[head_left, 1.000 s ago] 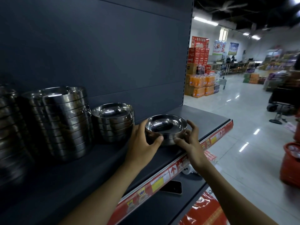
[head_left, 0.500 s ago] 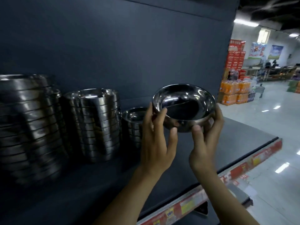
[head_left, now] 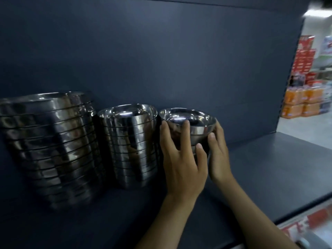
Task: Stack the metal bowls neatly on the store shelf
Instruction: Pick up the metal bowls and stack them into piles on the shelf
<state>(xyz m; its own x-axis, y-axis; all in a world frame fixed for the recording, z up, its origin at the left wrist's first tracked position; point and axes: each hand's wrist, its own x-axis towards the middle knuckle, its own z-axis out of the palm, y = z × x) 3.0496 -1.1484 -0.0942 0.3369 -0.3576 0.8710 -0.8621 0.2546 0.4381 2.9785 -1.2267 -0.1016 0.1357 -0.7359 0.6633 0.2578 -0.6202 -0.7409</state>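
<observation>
The metal bowl (head_left: 195,125) sits just right of the frame's centre, mouth up and tipped a little toward the camera, so its polished inside shows. It is round, so it has no long axis; its rim reads as a flat oval running left to right. Both hands hold it. The left hand (head_left: 181,164) wraps the near and left wall with spread fingers, 2 fingertips reaching the rim. The right hand (head_left: 220,157) cups the right wall, thumb on the near side. The fingers hide what lies under the bowl, so I cannot tell whether it rests on anything.

Just left of it, nearly touching, stands a middle stack (head_left: 129,146) of nested bowls, and further left a taller, wider stack (head_left: 48,146). All stand on the dark shelf (head_left: 269,169) against its dark back panel (head_left: 161,51). A red price strip (head_left: 316,220) runs along the lower right edge. At the right edge, blurred orange packs (head_left: 301,103) sit below red cartons (head_left: 303,58).
</observation>
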